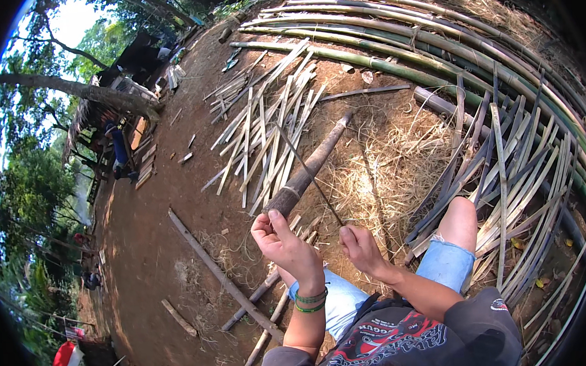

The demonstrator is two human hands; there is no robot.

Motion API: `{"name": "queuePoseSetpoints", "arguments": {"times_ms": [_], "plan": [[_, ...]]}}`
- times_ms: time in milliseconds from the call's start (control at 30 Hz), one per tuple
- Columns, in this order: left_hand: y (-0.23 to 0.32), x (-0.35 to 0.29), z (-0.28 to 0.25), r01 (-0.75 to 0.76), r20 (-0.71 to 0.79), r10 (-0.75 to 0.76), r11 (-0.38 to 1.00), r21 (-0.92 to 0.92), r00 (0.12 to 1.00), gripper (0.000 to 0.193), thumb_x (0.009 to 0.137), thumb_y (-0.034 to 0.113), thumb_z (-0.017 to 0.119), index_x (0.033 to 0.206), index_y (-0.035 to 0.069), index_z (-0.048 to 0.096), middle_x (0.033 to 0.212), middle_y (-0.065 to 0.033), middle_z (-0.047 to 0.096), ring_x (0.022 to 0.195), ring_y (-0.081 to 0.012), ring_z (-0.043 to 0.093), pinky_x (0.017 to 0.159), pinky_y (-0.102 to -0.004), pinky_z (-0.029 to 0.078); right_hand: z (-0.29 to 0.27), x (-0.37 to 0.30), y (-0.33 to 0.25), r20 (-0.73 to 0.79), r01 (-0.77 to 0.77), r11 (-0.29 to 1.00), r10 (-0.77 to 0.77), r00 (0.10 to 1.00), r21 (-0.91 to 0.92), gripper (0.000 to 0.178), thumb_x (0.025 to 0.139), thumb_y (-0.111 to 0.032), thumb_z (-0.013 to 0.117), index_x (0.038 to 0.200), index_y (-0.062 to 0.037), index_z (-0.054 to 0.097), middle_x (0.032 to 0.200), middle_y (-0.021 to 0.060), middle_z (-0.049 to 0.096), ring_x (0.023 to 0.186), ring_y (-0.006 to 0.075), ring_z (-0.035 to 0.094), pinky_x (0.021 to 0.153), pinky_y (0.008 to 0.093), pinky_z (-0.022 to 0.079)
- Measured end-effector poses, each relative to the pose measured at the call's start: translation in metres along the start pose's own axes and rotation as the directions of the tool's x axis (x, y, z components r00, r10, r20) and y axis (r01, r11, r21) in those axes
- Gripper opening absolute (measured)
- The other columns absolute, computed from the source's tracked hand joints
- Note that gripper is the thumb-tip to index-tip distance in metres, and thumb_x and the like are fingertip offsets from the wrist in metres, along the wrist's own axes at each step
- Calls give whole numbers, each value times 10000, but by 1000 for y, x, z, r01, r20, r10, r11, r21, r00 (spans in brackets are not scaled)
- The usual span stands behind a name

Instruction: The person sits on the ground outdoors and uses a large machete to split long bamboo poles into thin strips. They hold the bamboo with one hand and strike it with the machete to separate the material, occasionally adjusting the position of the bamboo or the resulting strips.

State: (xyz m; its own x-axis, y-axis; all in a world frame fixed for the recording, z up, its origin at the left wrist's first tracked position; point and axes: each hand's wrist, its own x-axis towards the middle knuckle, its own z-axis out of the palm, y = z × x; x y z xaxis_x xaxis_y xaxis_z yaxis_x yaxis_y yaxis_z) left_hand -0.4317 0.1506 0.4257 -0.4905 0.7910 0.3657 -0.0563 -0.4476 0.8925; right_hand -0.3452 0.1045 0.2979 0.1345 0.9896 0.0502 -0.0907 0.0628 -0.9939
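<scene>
My right hand (363, 247) is closed around the near end of a long, thin, dark strip (313, 178), which slants away to the upper left. I cannot tell whether this strip is a bamboo slat seen on edge or a blade. It passes over a thick brown pole (313, 165) with a pale ring at a joint. Beside the pole's near end, my left hand (287, 247) has its fingers curled and its thumb raised against them. Anything pinched there is too small or hidden to make out. Green bands circle my left wrist.
Split bamboo slats (266, 134) lie heaped ahead-left, with a second slat pile (508, 190) at right. Long bamboo poles (393, 63) stretch across the far right. Pale shavings (393, 177) cover the ground ahead. A long stick (221, 274) lies left. Another person (120, 150) is far left.
</scene>
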Motion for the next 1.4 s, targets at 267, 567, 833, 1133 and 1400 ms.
{"name": "queuePoseSetpoints", "arguments": {"times_ms": [267, 567, 833, 1133, 1400], "plan": [[-13, 11, -3, -266, 168, 252, 962, 65, 953, 211, 1025, 158, 563, 1137, -21, 573, 995, -23, 588, 862, -67, 492, 798, -217, 405, -39, -5, -37, 56, -20, 999, 22, 998, -41, 489, 1031, -371, 463, 728, 7, 532, 529, 72, 456, 486, 159, 429, 493, 348, 355], [17, 26, -38, -439, 358, 461, 887, -144, 812, 225, 990, 195, 610, 1030, -23, 568, 1025, -152, 618, 969, -205, 591, 884, -325, 469, -31, -19, -89, 259, 225, 974, -210, 943, -31, 424, 982, -346, 537, 756, 12, 551, 509, 172, 447, 443, 301, 471, 482, 399, 380], [9, 22, -19, -295, 244, 395, 884, -362, 886, 200, 996, 240, 510, 968, 57, 432, 946, -103, 484, 904, -190, 479, 927, -377, 418, -35, -28, -83, 242, -16, 994, 43, 969, -110, 484, 1012, -379, 466, 710, -7, 538, 513, 56, 477, 481, 157, 477, 490, 338, 380], [5, 44, 3, -288, -262, 194, 873, -394, 945, 288, 1055, 273, 388, 824, 129, 296, 746, -11, 354, 674, -126, 336, 650, -308, 355, -38, 24, 1, 88, -58, 973, 80, 993, -225, 558, 1018, -417, 488, 722, 50, 569, 541, 140, 492, 522, 185, 432, 522, 405, 391], [73, 13, -10, -386, -208, 335, 871, -302, 919, 364, 1056, 279, 376, 741, 129, 272, 702, 15, 253, 623, -108, 251, 569, -279, 250, -15, -46, -67, 312, 206, 965, -148, 938, -162, 458, 980, -380, 550, 753, 16, 572, 540, 214, 493, 516, 391, 560, 509, 445, 407]]}}
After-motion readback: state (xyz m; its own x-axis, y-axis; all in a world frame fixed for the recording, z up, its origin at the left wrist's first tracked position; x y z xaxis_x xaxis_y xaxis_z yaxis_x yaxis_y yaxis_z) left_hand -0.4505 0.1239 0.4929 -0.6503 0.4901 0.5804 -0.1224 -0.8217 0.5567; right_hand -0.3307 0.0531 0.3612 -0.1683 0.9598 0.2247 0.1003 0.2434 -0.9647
